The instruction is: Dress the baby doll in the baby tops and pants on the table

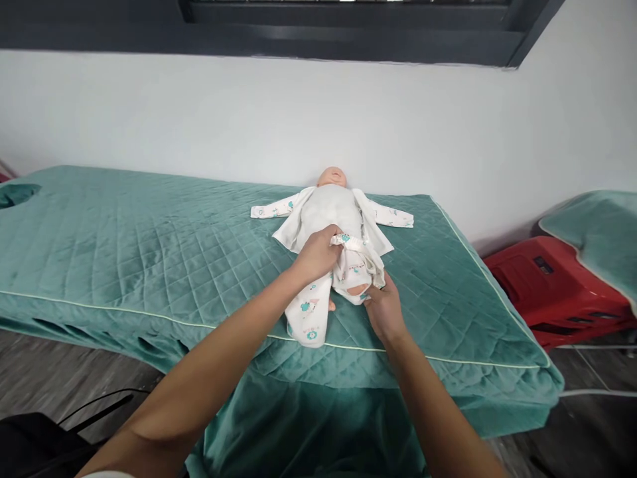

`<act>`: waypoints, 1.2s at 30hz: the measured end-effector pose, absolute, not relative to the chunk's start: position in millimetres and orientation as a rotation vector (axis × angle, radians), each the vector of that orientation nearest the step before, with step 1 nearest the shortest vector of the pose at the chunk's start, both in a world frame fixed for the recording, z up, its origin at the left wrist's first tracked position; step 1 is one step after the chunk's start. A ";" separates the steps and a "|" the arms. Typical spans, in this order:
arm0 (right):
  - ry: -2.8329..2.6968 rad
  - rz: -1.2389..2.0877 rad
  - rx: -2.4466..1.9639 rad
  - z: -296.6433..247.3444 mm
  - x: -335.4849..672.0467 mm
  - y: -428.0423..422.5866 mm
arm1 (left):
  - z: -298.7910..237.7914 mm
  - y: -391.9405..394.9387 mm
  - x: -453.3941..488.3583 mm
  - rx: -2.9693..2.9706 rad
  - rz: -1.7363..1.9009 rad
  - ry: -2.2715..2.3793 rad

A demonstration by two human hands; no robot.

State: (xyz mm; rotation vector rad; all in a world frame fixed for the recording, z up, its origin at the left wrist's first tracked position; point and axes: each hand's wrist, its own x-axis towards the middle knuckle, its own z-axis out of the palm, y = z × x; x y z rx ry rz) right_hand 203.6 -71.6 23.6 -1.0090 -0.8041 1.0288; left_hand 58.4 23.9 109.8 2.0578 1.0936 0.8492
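Observation:
A baby doll (332, 176) lies on its back on the green quilted bed, head toward the wall. Its white patterned jacket (288, 229) is spread open with both sleeves stretched out sideways. My left hand (318, 255) is closed on the waistband of white baby pants (354, 257) bunched over the doll's lower body. Lower down on the right, my right hand (385, 309) grips the edge of the same pants beside a bit of the doll's skin. One pant leg (308, 312) lies flat toward the front edge; a small doll foot shows beside it.
The green quilted bed cover (174, 245) spreads far to the left, with a face hole (18, 194) there. A white wall (249, 119) stands behind, under a dark window frame (298, 36). To the right is a red plastic object (552, 285) partly under green cloth (597, 232).

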 end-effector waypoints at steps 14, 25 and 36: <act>-1.012 0.658 -1.388 19.8 232.4 -21.7 | 110.0 35.9 71.3 2.317 0.718 1.408; -1.225 0.545 -1.165 38.7 223.5 -45.6 | 88.9 47.8 16.4 1.455 0.773 0.649; -1.915 0.997 -1.456 128.4 220.3 46.5 | 89.4 63.6 40.5 1.314 0.910 0.577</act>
